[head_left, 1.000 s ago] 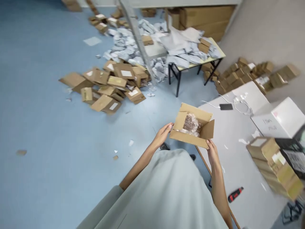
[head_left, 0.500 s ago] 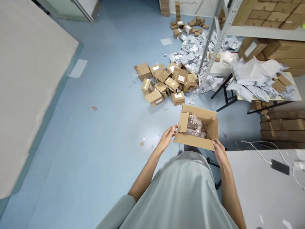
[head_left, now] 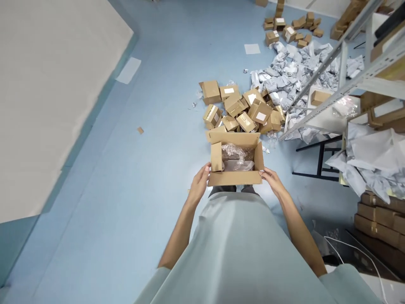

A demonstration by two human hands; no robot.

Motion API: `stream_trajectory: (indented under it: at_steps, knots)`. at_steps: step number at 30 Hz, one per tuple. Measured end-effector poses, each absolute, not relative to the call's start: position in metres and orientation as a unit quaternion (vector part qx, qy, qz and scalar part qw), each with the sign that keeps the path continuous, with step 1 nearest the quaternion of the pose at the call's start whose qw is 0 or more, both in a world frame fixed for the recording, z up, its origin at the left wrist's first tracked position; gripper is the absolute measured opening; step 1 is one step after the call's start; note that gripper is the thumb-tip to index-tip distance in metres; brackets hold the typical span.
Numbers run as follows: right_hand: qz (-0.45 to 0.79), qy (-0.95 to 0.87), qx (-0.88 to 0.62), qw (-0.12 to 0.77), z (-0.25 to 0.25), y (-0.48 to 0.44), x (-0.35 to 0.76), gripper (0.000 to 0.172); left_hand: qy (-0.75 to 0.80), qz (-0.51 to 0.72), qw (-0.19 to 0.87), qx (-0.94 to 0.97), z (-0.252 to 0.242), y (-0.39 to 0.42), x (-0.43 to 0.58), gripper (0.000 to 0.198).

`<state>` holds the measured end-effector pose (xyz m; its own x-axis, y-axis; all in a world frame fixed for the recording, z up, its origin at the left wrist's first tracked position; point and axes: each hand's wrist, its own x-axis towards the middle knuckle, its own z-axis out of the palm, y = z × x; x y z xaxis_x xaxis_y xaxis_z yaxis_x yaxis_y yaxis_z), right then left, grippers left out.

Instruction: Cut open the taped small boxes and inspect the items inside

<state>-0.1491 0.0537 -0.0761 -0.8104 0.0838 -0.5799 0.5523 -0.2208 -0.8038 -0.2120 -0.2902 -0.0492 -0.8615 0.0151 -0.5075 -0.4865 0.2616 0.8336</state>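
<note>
An open cardboard box is held up in front of my body, its flaps spread apart. Inside it lie crumpled clear plastic wrap and something pale and flat that I cannot make out. My left hand grips the box at its left end, thumb on top and the other fingers partly hidden. At the near right corner, my right hand holds the box with its fingertips.
Beyond the box, a heap of cardboard boxes lies on the blue floor. Grey mailing bags are piled behind it. A metal shelf and a bag-covered table stand on the right; a large pale surface is at left.
My body and view have turned to the right. The box in both hands now sits squarer before me and left of where it was in the picture; the white desk has mostly left view.
</note>
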Motion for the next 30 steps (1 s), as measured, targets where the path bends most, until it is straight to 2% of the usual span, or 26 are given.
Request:
stream_trajectory:
  at_steps: [8, 12, 18, 21, 25, 30]
  knots:
    - [-0.712, 0.626, 0.233, 0.215, -0.123, -0.011, -0.309, 0.047, 0.792, 0.542, 0.204, -0.193, -0.091, -0.358, -0.357, 0.086]
    - [-0.715, 0.611, 0.272, 0.202, -0.147, -0.069, -0.379, 0.041, 0.818, 0.510, 0.213, -0.162, -0.113, -0.404, -0.468, 0.078]
    - [-0.729, 0.527, 0.372, 0.226, -0.182, -0.176, -0.492, 0.028, 0.887, 0.401, 0.219, -0.061, -0.132, -0.451, -0.661, 0.078]
    - [-0.731, 0.480, 0.431, 0.223, -0.204, -0.225, -0.544, 0.022, 0.911, 0.348, 0.221, 0.015, -0.139, -0.446, -0.748, 0.070]
    - [-0.753, 0.412, 0.462, 0.223, -0.221, -0.263, -0.591, 0.020, 0.899, 0.349, 0.253, 0.080, -0.148, -0.413, -0.840, 0.060]
    - [-0.779, 0.348, 0.478, 0.207, -0.211, -0.265, -0.591, 0.014, 0.892, 0.379, 0.234, 0.083, -0.156, -0.356, -0.886, 0.049]
